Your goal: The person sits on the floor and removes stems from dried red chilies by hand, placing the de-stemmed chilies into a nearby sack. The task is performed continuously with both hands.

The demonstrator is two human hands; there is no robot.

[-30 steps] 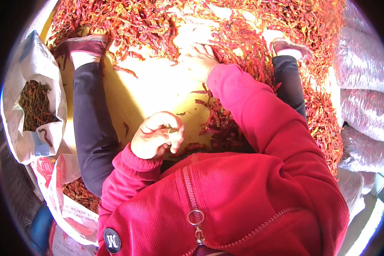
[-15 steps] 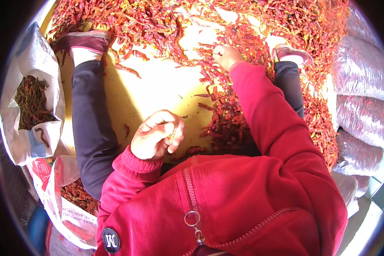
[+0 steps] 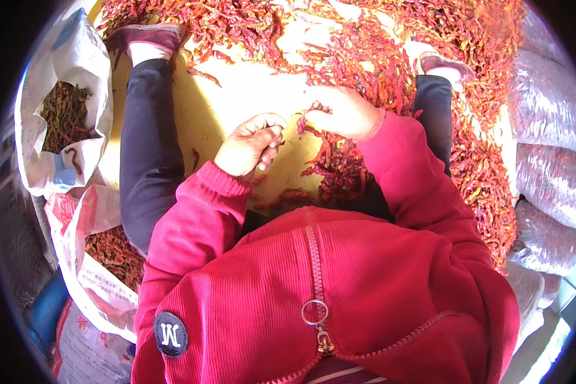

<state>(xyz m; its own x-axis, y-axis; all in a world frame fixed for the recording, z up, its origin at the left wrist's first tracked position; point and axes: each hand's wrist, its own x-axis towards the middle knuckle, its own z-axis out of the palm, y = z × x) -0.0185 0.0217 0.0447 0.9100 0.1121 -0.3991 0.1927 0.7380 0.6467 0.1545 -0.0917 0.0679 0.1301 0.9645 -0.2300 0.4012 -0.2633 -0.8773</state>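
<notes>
Dried red chili peppers (image 3: 339,163) lie in a loose pile between my legs, spreading to the right and far side over a yellow sheet (image 3: 237,96). My right hand (image 3: 345,112) is over the near pile, its fingers closed on a dried chili pepper (image 3: 303,125) that hangs at the fingertips. Just to its left, my left hand (image 3: 253,146) hovers above the sheet with thumb and fingers pinched together. What the left fingers hold, if anything, is too small to name. The two hands are close but apart.
At my left stands a white sack (image 3: 32,141) of dark greenish-brown chilies (image 3: 66,115); nearer is another sack (image 3: 77,281) with red chilies (image 3: 115,255). Clear plastic bags (image 3: 547,102) filled with red contents are stacked at right. My outstretched legs (image 3: 148,141) flank the sheet.
My right hand has come back from the farther chilies toward my left hand, with a chili pepper at its fingertips. The left hand has moved slightly up and its fingers are pinched closer.
</notes>
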